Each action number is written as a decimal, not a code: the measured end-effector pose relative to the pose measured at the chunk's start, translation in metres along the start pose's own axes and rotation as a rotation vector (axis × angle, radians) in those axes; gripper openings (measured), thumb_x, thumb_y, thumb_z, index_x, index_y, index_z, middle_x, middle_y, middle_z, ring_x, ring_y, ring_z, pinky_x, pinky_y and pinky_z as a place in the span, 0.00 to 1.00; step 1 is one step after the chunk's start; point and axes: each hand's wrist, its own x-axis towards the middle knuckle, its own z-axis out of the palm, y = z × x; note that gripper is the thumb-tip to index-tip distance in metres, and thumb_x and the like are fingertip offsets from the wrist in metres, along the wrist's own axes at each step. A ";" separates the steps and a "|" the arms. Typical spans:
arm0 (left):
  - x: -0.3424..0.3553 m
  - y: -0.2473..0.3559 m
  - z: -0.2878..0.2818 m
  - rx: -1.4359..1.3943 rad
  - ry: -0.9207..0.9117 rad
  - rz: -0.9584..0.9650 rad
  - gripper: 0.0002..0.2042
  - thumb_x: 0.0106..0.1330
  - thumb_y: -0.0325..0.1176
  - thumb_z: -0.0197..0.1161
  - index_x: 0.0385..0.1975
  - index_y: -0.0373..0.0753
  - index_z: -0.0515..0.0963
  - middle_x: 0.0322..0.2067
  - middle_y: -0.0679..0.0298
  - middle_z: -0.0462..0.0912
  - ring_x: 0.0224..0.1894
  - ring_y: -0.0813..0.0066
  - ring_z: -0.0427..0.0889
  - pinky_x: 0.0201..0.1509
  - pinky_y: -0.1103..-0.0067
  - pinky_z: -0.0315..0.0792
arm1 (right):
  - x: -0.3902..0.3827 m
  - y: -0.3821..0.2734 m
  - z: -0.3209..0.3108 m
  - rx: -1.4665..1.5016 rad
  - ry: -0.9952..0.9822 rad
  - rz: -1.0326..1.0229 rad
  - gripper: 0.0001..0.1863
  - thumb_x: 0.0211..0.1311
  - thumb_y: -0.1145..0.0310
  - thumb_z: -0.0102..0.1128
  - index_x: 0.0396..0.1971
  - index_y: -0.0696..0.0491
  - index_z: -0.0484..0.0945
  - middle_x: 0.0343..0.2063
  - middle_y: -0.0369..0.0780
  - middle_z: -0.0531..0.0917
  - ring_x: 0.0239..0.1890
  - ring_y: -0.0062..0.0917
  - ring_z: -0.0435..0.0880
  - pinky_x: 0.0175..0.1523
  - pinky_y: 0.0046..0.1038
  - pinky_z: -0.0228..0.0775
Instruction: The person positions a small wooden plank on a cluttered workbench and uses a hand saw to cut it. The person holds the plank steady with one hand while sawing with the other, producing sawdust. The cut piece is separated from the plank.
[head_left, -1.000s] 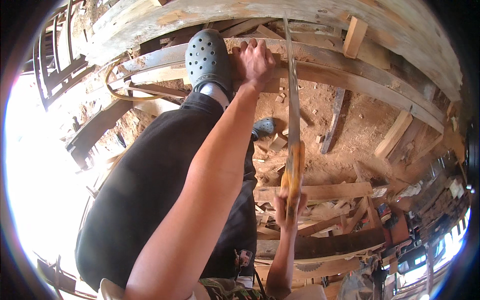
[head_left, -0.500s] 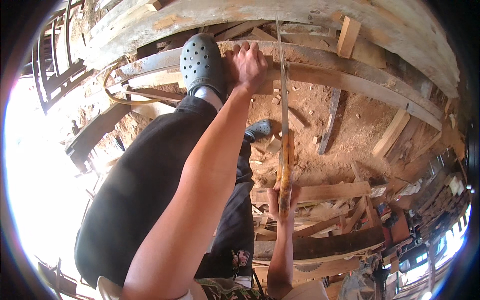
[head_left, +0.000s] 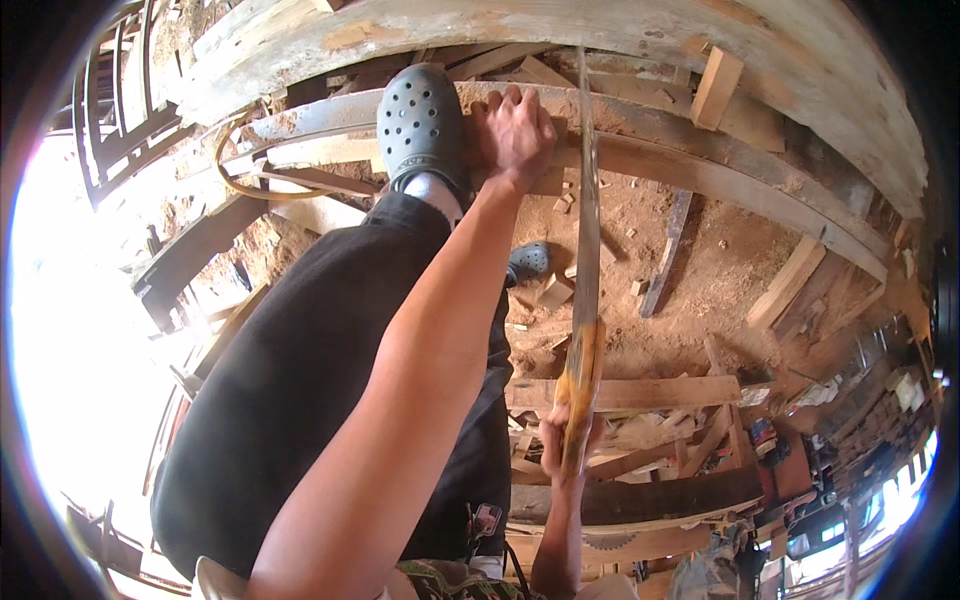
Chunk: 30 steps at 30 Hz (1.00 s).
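My left hand (head_left: pixel 515 130) grips a short piece of wood (head_left: pixel 548 182) lying across a long beam, fingers curled over its far side. Beside that hand, my raised foot in a grey clog (head_left: pixel 420 125) presses on the wood or beam; which one, I cannot tell. My right hand (head_left: pixel 560 440) is closed round the worn yellow handle of a handsaw (head_left: pixel 587 210). Its long thin blade points away from me and passes over the beam, just right of the held wood. Where the teeth meet the wood is hard to make out.
The long beam (head_left: pixel 690 155) runs across, with a wide pale plank (head_left: pixel 480 32) beyond it. Wood offcuts and sawdust cover the ground (head_left: pixel 660 245). A yellow hoop (head_left: pixel 225 165) hangs at left. Timbers (head_left: pixel 640 392) and a toothed circular blade (head_left: pixel 615 541) lie at lower right.
My right hand has drawn the saw back toward me, and its handle sits lower. My left hand and raised foot keep their places on the wood; the whole view has shifted slightly.
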 end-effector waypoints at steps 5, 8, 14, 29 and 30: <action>-0.005 0.001 -0.004 0.005 0.036 0.042 0.09 0.57 0.36 0.57 0.34 0.42 0.80 0.38 0.58 0.81 0.46 0.56 0.76 0.53 0.60 0.62 | 0.007 0.019 0.003 -0.619 0.009 -0.398 0.22 0.57 0.73 0.67 0.48 0.51 0.65 0.26 0.32 0.74 0.24 0.20 0.73 0.30 0.25 0.66; -0.003 0.002 -0.004 -0.011 0.005 0.030 0.08 0.58 0.35 0.57 0.34 0.42 0.79 0.39 0.59 0.81 0.47 0.57 0.76 0.54 0.59 0.62 | 0.022 0.033 0.008 -0.796 0.170 -0.487 0.18 0.57 0.75 0.65 0.44 0.51 0.68 0.30 0.35 0.75 0.26 0.19 0.73 0.32 0.24 0.68; -0.002 0.000 -0.002 0.020 0.046 0.031 0.09 0.58 0.36 0.57 0.34 0.42 0.79 0.38 0.59 0.80 0.47 0.57 0.76 0.54 0.59 0.62 | -0.017 0.007 0.000 -0.195 0.006 -0.352 0.15 0.55 0.77 0.59 0.42 0.53 0.68 0.34 0.36 0.74 0.28 0.19 0.73 0.32 0.24 0.67; -0.002 0.004 -0.009 -0.010 0.020 0.054 0.10 0.60 0.35 0.54 0.37 0.41 0.79 0.38 0.57 0.79 0.46 0.55 0.75 0.52 0.59 0.61 | -0.055 0.016 0.055 -0.367 0.234 -0.412 0.09 0.65 0.70 0.58 0.36 0.61 0.73 0.35 0.48 0.77 0.27 0.38 0.75 0.28 0.41 0.64; -0.002 0.005 -0.010 -0.004 -0.001 0.051 0.10 0.61 0.35 0.54 0.37 0.41 0.79 0.38 0.57 0.79 0.46 0.55 0.75 0.52 0.59 0.61 | -0.053 0.019 0.059 -0.665 0.291 -0.559 0.08 0.64 0.71 0.58 0.36 0.61 0.73 0.34 0.47 0.77 0.26 0.37 0.74 0.28 0.40 0.64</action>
